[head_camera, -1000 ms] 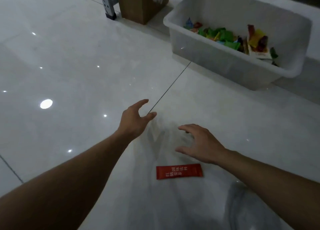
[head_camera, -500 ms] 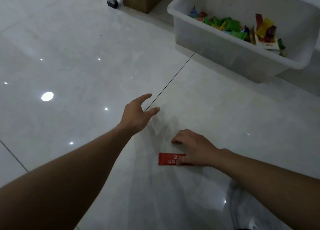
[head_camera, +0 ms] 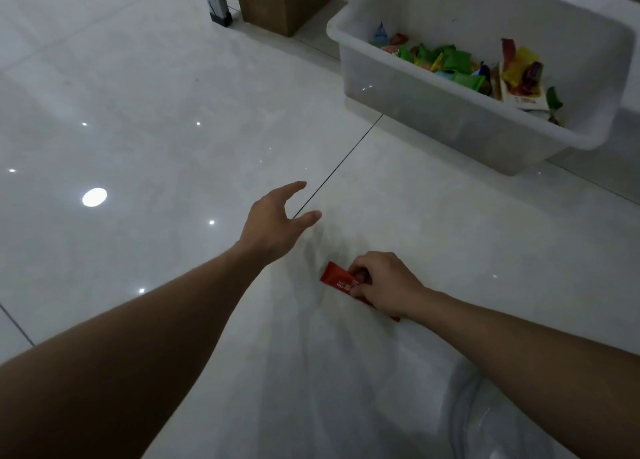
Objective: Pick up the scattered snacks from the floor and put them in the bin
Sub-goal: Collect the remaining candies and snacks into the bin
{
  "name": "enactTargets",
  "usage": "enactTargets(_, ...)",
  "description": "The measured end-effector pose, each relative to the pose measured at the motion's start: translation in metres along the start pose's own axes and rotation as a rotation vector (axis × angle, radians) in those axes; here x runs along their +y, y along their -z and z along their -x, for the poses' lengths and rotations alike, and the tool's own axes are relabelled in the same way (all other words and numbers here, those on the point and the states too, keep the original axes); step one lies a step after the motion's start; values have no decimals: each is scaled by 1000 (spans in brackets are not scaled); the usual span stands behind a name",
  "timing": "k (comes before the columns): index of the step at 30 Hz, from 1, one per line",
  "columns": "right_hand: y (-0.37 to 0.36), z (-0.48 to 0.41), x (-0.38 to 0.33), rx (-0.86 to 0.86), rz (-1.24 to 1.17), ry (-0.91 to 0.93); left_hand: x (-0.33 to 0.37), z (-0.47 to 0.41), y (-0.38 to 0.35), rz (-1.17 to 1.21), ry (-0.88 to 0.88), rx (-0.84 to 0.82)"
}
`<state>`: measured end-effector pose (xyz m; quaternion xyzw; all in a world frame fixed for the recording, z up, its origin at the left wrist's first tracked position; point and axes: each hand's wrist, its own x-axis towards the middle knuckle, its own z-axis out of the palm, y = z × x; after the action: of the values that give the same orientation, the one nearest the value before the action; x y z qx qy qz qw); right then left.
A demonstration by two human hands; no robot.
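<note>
Floor [head_camera: 145,88]: glossy pale tile, smooth and reflective; bright light spots are mirrored in it; a thin dark grout line runs diagonally toward the bin.
Red packet [head_camera: 335,278]: flat, narrow, oblong wrapper of shiny red film with pale printing; its left end is seen tilted off the floor, the rest is covered by the right hand.
Right hand [head_camera: 387,285]: fingers and thumb are closed on the red packet, pinching it along its edges; the packet projects to the left of the knuckles.
Left hand [head_camera: 275,225]: fingers spread apart, nothing held; it is positioned up and to the left of the packet, apart from it.
Bin [head_camera: 433,112]: rectangular, translucent white plastic with a rolled rim; set well beyond the packet, upper right.
Snacks [head_camera: 460,65]: crinkled wrappers, green, yellow and red, are heaped inside the bin.
Cardboard box [head_camera: 277,5]: brown, matte; placed left of the bin.
</note>
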<state>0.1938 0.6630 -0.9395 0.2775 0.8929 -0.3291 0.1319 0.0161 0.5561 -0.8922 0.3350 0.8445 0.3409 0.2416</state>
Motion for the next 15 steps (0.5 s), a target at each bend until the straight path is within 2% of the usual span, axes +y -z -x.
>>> enactTargets(6, 32, -13, 9, 252, -276, -134, 28, -22, -1, -78, -88, 17)
enactTargets(9, 62, -19, 8, 330, -384, -139, 51, -38, -5, -68, -118, 30)
enactTargets(15, 159, -36, 8, 584, -497, -108, 95, -69, -20, 164, -71, 118)
